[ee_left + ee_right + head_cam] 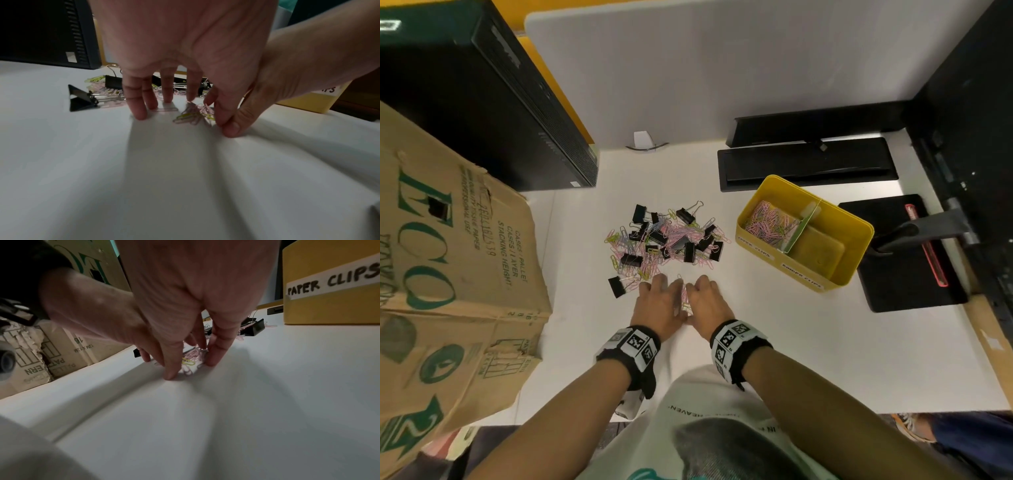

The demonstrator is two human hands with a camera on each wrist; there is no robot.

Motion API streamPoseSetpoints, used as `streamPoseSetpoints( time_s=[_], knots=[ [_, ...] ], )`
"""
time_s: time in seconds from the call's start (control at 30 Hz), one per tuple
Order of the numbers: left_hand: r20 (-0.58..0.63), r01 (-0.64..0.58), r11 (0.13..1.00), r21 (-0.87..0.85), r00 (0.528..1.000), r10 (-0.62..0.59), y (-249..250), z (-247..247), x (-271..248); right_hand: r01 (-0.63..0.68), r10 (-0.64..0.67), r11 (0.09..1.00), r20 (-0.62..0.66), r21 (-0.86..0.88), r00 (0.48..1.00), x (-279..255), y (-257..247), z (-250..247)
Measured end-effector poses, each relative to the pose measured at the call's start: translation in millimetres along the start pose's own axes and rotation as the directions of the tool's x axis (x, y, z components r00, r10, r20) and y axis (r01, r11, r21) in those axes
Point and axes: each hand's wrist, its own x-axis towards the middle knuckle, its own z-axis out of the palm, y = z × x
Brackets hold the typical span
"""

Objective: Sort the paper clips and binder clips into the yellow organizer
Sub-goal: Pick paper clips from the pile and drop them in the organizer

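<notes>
A mixed pile of pastel paper clips and black binder clips (667, 240) lies on the white table (808, 342). To its right stands the yellow organizer (858, 253). Its compartment labelled PAPER CLIPS holds several paper clips (770, 222), while the BINDER CLIPS side shows only yellow floor. My left hand (659, 301) and right hand (707, 301) rest side by side just in front of the pile, fingertips on the table. A small bunch of paper clips (193, 115) (190, 363) lies between them, fenced in by straight fingers and not lifted. One binder clip (616, 286) sits left of my left hand.
A big cardboard box (448, 257) crowds the table's left side, with a black computer case (482, 102) behind it. Black trays (808, 164) lie at the back right and a black pad (907, 253) lies right of the organizer. A grey partition (722, 68) closes the back.
</notes>
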Motion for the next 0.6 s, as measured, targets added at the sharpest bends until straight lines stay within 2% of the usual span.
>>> streamPoseSetpoints(
  time_s=[0.1,0.23,0.37,0.5,0.6],
  knots=[
    [0.024,-0.065,0.998,0.009,0.998,0.065,8,4,3,0.041,-0.040,0.998,0.025,-0.038,0.999,0,-2,1],
    [-0.041,-0.135,0.985,-0.103,0.991,0.131,10,4,0,0.084,-0.082,0.996,0.046,-0.039,0.996,-3,0,2],
    [-0.047,-0.210,0.975,-0.067,0.977,0.207,4,2,0,0.113,-0.113,0.994,0.048,-0.002,0.992,-6,3,3],
    [0.021,-0.250,0.968,-0.005,0.968,0.250,6,-1,0,0.090,-0.088,0.996,0.059,-0.019,0.994,-5,4,2],
    [-0.018,-0.228,0.973,-0.046,0.974,0.228,9,-12,5,0.031,-0.031,0.999,0.057,-0.008,0.998,-4,7,3]
  ],
)
